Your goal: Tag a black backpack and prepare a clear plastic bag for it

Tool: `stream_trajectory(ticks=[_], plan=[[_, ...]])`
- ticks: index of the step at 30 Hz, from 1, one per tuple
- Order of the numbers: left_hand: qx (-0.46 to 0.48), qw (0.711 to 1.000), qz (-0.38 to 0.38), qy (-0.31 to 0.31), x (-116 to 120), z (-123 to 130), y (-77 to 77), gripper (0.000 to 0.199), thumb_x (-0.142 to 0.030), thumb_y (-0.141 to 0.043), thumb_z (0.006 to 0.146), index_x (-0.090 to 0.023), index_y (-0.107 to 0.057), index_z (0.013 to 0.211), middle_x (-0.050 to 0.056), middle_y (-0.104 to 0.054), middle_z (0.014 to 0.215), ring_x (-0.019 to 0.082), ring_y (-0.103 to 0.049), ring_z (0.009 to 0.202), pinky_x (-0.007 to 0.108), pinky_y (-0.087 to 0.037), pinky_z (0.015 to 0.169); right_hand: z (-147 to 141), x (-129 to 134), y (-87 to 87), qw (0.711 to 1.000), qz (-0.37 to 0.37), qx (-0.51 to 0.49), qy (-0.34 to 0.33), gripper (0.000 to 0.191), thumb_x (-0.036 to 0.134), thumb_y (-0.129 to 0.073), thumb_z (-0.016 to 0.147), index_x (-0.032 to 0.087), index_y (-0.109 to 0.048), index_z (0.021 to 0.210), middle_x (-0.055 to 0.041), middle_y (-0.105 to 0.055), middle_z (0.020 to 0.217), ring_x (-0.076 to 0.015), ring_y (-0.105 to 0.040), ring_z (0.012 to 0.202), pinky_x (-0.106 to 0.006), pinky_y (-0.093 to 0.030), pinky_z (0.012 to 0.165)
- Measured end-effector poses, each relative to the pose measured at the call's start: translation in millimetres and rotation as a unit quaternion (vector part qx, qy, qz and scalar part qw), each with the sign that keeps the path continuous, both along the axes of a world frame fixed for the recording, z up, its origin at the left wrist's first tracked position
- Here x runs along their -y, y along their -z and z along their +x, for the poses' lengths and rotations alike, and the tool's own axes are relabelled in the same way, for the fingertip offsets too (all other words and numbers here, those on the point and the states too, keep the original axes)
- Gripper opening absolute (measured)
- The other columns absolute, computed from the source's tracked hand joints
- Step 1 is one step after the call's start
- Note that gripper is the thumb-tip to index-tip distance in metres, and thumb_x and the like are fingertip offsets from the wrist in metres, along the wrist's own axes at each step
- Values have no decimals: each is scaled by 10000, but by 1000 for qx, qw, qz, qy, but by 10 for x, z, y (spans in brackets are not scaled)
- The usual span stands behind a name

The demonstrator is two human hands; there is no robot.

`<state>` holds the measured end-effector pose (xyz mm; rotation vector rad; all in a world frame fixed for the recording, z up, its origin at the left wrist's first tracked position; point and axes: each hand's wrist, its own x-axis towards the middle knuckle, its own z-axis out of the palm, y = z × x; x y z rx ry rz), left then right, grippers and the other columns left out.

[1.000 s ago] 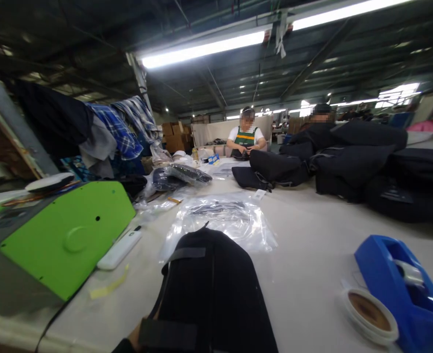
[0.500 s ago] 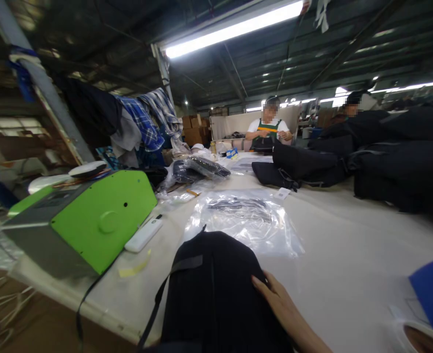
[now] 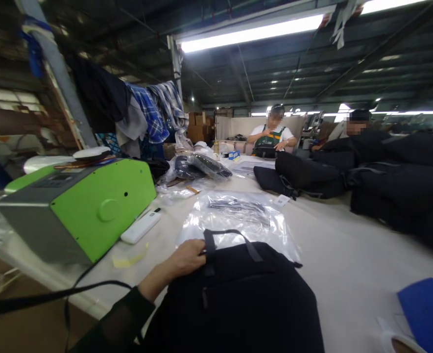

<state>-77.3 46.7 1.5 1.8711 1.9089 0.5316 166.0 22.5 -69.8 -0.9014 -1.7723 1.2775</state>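
Observation:
A black bag (image 3: 238, 304) stands before me at the near side of the table, with a loop handle (image 3: 234, 232) of dark webbing along its top and a zipper running below it. My left hand (image 3: 189, 256) is closed on the bag's upper left corner, beside the base of the handle. Its fingertips are partly hidden behind the fabric. A black strap (image 3: 55, 294) stretches off to the left past my sleeve. My right hand is out of sight. Just beyond the bag a clear plastic bag (image 3: 198, 215) lies flat, with dark strips showing through it.
On the left stands a green and grey machine (image 3: 109, 191), with a white device (image 3: 141, 227) beside it. Black bags (image 3: 389, 184) are heaped on the right. A blue object (image 3: 427, 311) and a tape roll (image 3: 393, 340) sit near right. A co-worker (image 3: 273, 135) works across the table.
The black bag has turned so its handle now shows on top. My left hand has come into view gripping its corner, while my right hand has left the bag's right side and the view.

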Motion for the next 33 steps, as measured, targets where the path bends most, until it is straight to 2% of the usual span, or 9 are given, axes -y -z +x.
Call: stream_trajectory(ticks=[4,8,10,14,18,23,26,28,33], plan=[[-140,989,18,-45,-47,152,-182,301,-87,-374,782,-114,-673,772,153,-668,805,299,-636,867,454,-457,835,67,-148,-490,995,90,35,-15,283,523,-601,794,335,-644,1001,-11,-700,843,-199,-677,735,-284,-556,531],[-227,964,114,-71,136,340,-414,391,-171,-324,893,-38,-535,1195,228,-512,1284,342,-395,1268,553,-279,1031,281,-204,-1234,980,183,77,18,214,335,-568,842,395,-636,1036,17,-711,947,-214,-678,831,-304,-563,657],[-254,949,181,-51,235,454,-304,515,-328,-353,928,-63,-362,1369,198,-340,1449,331,-222,1371,574,-173,1089,192,-318,-1325,894,412,116,133,334,291,-509,869,319,-568,1197,-26,-669,1122,-240,-617,1037,-381,-503,886],[-225,970,95,4,385,588,312,661,-523,-408,884,-135,-330,1413,175,-282,1473,402,-179,1367,673,-170,1055,-147,-607,-467,738,607,258,139,407,277,-427,896,117,-523,1258,-132,-621,1210,-301,-544,1151,-508,-310,1039],[-168,985,-34,28,365,580,571,680,-563,-341,898,-134,-288,1423,157,-175,1491,386,-98,1377,662,-126,1075,-185,-785,385,725,560,390,91,464,352,-409,911,62,-530,1252,-183,-523,1306,-351,-522,1171,-541,-399,941],[-170,984,-40,16,395,606,299,647,-468,-474,877,-110,-334,1398,193,-218,1465,383,-152,1367,653,-155,1072,-147,-657,-184,753,547,356,85,421,292,-338,930,67,-565,1204,-153,-622,1191,-297,-605,1071,-481,-471,861],[-194,979,38,49,518,623,372,681,-454,-525,861,-106,-311,1407,209,-212,1458,384,-177,1361,655,-174,1068,-224,-497,-408,760,567,292,127,476,245,-425,893,92,-412,1344,-122,-511,1342,-295,-428,1272,-510,-262,1065],[-207,973,59,88,593,614,527,714,-541,-480,864,-89,-333,1396,232,-241,1432,420,-238,1329,675,-249,1025,-268,-441,-222,742,596,274,141,556,229,-436,868,70,-331,1390,-152,-553,1291,-308,-458,1246,-502,-212,1074],[-231,962,77,123,612,488,643,691,-604,-383,881,-80,-454,1326,210,-410,1366,385,-399,1263,579,-408,976,-160,-638,310,695,650,304,49,405,331,-463,874,69,-576,1161,-138,-647,1154,-296,-642,1001,-442,-489,809]])
